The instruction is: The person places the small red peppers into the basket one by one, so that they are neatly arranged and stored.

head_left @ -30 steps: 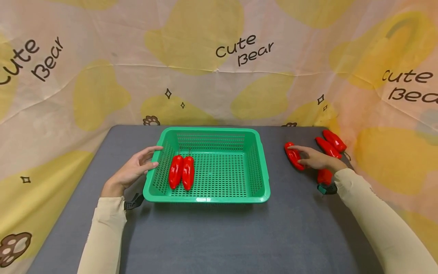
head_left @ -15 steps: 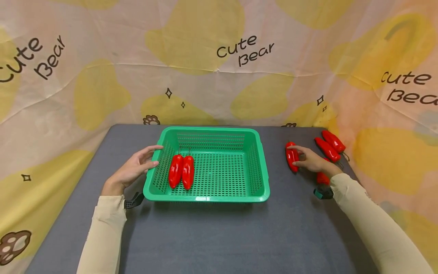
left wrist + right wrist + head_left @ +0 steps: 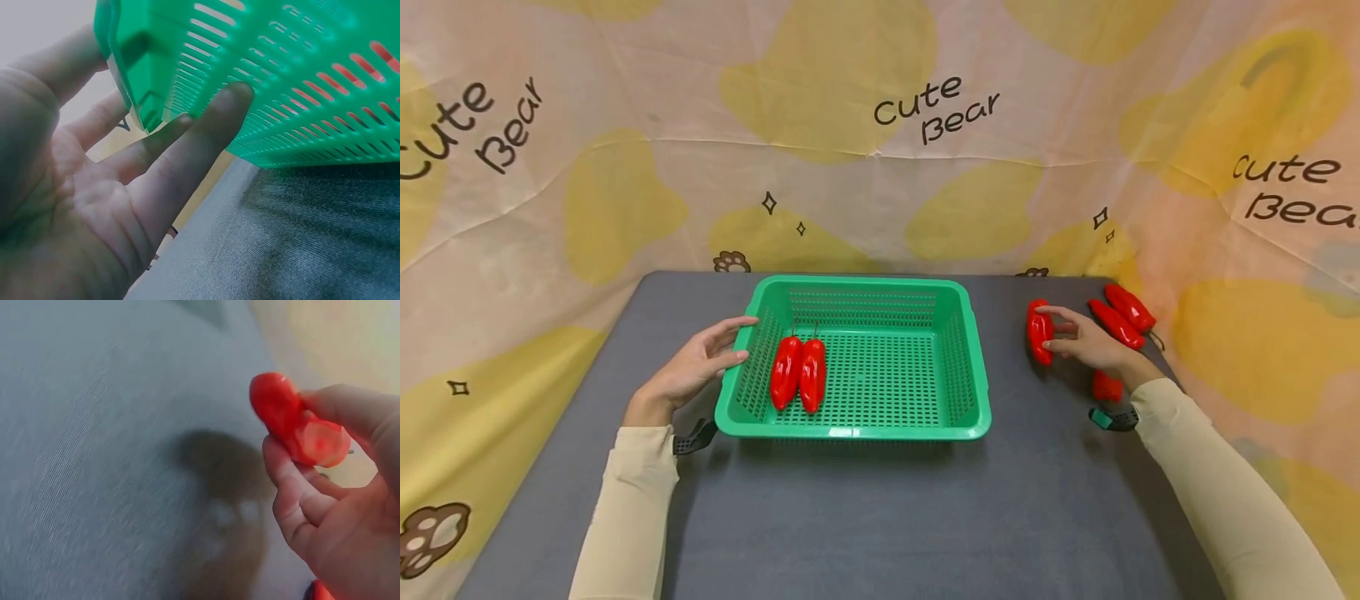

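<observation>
A green plastic basket (image 3: 868, 433) stands mid-table with two glossy red peppers (image 3: 786, 373) lying side by side in its left part. My left hand (image 3: 688, 371) is at the basket's left side; in the left wrist view its nearly straight fingers (image 3: 187, 165) touch the slotted outer wall. Right of the basket, my right hand (image 3: 1090, 340) pinches a red pepper (image 3: 1040, 333) between thumb and fingertips. That pepper (image 3: 275, 403) hangs above the table in the right wrist view, its shadow below it; the fingers cover its middle.
Two more red peppers (image 3: 1116, 323) lie at the table's far right corner. Another pepper (image 3: 1107, 386) is partly hidden under my right wrist. A printed cloth (image 3: 880, 200) hangs behind the grey table (image 3: 850, 517) and along its sides.
My right hand has turned its pepper more upright and raised it slightly off the table. My left hand and the basket have stayed in place.
</observation>
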A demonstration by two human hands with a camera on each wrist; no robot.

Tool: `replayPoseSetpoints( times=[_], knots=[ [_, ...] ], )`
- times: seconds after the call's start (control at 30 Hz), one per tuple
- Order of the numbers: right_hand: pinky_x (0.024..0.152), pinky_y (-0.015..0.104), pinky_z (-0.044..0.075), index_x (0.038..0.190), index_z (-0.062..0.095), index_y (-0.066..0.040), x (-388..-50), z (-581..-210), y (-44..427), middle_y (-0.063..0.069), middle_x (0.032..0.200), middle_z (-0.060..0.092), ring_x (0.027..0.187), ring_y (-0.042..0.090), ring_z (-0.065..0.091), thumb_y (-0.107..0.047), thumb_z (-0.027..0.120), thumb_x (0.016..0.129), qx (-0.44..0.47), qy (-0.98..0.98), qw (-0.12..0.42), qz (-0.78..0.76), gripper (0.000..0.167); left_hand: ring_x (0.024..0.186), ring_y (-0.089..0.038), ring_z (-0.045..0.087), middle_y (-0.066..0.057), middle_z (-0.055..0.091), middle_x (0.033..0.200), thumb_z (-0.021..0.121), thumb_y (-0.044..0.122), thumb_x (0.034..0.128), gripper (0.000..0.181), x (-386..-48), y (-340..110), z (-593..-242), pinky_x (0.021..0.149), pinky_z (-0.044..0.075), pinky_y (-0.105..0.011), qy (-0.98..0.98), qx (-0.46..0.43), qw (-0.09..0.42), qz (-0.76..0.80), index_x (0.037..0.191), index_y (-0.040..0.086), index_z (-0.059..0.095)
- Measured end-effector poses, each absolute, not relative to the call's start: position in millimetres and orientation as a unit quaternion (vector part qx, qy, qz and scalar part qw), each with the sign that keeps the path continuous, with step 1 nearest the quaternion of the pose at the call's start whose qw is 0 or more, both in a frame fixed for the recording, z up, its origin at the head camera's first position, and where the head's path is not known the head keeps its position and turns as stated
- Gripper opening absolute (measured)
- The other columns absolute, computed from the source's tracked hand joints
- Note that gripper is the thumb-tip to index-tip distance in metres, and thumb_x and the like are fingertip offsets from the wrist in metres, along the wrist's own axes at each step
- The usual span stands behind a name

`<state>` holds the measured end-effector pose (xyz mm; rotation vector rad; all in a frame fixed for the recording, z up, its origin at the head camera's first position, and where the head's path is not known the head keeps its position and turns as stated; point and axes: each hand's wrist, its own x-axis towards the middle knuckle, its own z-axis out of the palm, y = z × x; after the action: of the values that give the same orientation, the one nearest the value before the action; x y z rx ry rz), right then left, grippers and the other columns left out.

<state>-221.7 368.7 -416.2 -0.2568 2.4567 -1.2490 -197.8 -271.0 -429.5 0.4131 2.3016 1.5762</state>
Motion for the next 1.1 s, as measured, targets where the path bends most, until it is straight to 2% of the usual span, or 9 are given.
replayPoseSetpoints(
  times=[0.13,0.27,0.37,0.5,0.7,0.97,1.1],
  knots=[
    [0.094,0.029,0.055,0.162,0.02,-0.017,-223,-407,365,0.023,0.156,0.035,0.138,0.035,0.04,-0.023,0.063,0.101,-0.076,0.854,0.184,-0.482,0.075,0.147,-0.043,0.032,-0.015,0.018,0.169,0.059,0.022,0.102,0.061,-199,-271,-430,0.103,0.044,-0.058,0.801,0.145,0.162,0.558,0.157,0.017,0.034],
    [0.098,0.033,0.054,0.163,0.019,-0.021,-225,-399,356,0.019,0.154,0.037,0.123,0.011,0.052,-0.024,0.061,0.102,-0.074,0.834,0.183,-0.516,0.074,0.154,-0.043,0.019,-0.014,0.015,0.17,0.06,0.022,0.102,0.061,-199,-271,-430,0.106,0.034,-0.071,0.8,0.143,0.164,0.559,0.157,0.018,0.034],
    [0.095,0.028,0.055,0.162,0.021,-0.023,-226,-393,347,0.017,0.154,0.037,0.116,0.002,0.055,-0.023,0.06,0.103,-0.079,0.824,0.181,-0.531,0.071,0.156,-0.043,0.01,-0.013,0.012,0.171,0.06,0.022,0.1019,0.061,-199,-272,-430,0.107,0.027,-0.077,0.799,0.141,0.166,0.561,0.157,0.018,0.034],
    [0.091,0.023,0.055,0.162,0.022,-0.024,-224,-385,336,0.009,0.148,0.042,0.114,0.004,0.058,-0.02,0.058,0.103,-0.09,0.805,0.181,-0.558,0.069,0.156,-0.043,0.011,-0.013,0.012,0.171,0.06,0.022,0.1019,0.061,-199,-271,-430,0.107,0.026,-0.078,0.797,0.141,0.168,0.563,0.157,0.019,0.034],
    [0.089,0.023,0.056,0.16,0.027,-0.025,-224,-374,319,-0.001,0.134,0.051,0.108,0.008,0.064,-0.014,0.056,0.104,-0.119,0.772,0.175,-0.599,0.064,0.154,-0.044,0.015,-0.013,0.014,0.17,0.06,0.021,0.1019,0.061,-198,-271,-429,0.106,0.027,-0.077,0.795,0.144,0.169,0.564,0.157,0.019,0.035],
    [0.088,0.021,0.055,0.16,0.027,-0.025,-216,-361,292,0.0,0.138,0.049,0.109,0.009,0.064,-0.009,0.055,0.104,-0.122,0.737,0.184,-0.639,0.065,0.154,-0.045,0.015,-0.013,0.014,0.17,0.06,0.021,0.1019,0.061,-198,-272,-429,0.106,0.028,-0.077,0.798,0.143,0.169,0.561,0.157,0.019,0.035],
    [0.088,0.022,0.055,0.16,0.025,-0.024,-214,-360,282,0.001,0.136,0.052,0.11,0.01,0.063,-0.006,0.052,0.104,-0.141,0.717,0.19,-0.656,0.065,0.154,-0.046,0.017,-0.014,0.013,0.171,0.059,0.022,0.102,0.061,-198,-272,-430,0.104,0.032,-0.071,0.8,0.144,0.168,0.558,0.157,0.019,0.035]
  ],
)
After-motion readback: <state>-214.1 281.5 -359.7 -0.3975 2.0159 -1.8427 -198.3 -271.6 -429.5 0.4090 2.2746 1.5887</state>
